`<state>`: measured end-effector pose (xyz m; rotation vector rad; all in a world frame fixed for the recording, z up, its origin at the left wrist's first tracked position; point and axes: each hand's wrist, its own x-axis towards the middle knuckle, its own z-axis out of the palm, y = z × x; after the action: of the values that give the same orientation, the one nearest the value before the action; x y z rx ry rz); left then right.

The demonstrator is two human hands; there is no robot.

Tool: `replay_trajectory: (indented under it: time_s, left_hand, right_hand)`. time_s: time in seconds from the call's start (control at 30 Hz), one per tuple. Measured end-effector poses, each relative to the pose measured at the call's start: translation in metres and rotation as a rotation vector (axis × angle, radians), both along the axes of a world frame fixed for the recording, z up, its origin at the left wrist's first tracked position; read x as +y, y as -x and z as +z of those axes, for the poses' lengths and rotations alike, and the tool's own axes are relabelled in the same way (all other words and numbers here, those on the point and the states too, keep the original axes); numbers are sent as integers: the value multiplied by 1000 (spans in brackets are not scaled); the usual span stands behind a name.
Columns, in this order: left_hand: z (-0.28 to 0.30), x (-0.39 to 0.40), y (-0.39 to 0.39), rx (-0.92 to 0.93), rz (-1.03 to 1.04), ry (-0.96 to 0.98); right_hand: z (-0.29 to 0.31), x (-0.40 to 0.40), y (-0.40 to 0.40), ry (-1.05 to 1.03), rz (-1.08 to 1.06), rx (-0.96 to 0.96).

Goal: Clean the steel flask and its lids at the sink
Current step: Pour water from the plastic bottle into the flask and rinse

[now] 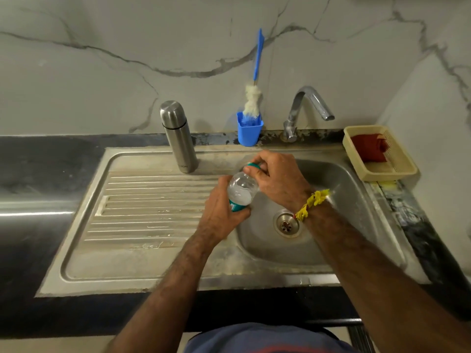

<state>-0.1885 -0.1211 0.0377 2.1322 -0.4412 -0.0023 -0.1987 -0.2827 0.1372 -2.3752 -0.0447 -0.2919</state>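
Over the near-left edge of the sink [331,253] basin, the person holds a small clear plastic bottle [242,188] with a teal label, tilted so its neck points away and up. The left hand [221,212] is wrapped round the lower part of the bottle, fingers curled over the label, a firm grip from below. The right hand [276,177] comes over the top, its fingers and thumb pinching the teal cap [252,165] at the neck. A yellow thread band [311,203] is tied round the right wrist. The steel flask [178,136] is in neither hand: it stands upright at the back of the ribbed draining board [142,205], lid on, well apart from both hands, behind and to the left of the bottle. Just right of the flask, against the marble wall, a blue cup [249,132] holds a bottle brush [254,80] with white bristles and a long blue handle leaning up the wall. The chrome tap [308,108] arcs over the back of the basin, with no water visible at its spout. The drain [287,222] sits below the right wrist. On the counter at the far right, a cream plastic basket [397,171] holds a red cloth [369,147].
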Motion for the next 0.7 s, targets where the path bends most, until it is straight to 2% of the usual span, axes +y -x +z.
replay_trajectory:
  time_s: [0.07,0.2,0.33,0.5,0.7]
  left_hand:
    - [-4,-2,-9,-30,57,-39]
    - [-1,-10,-39,32,147,-43]
    - [-1,-16,-74,64,147,-7]
    - [-1,-12,-130,75,410,138]
    - [-17,-26,-179,124,500,192]
  right_hand:
    - [-4,3,-10,4,-20,-2]
    - [-8,13,-41,23,-98,-82]
    - [-7,16,-76,-91,-146,-110]
    - [-22,4,-86,-193,-138,-221]
    - [-58,-8,-79,-251,-121,-158]
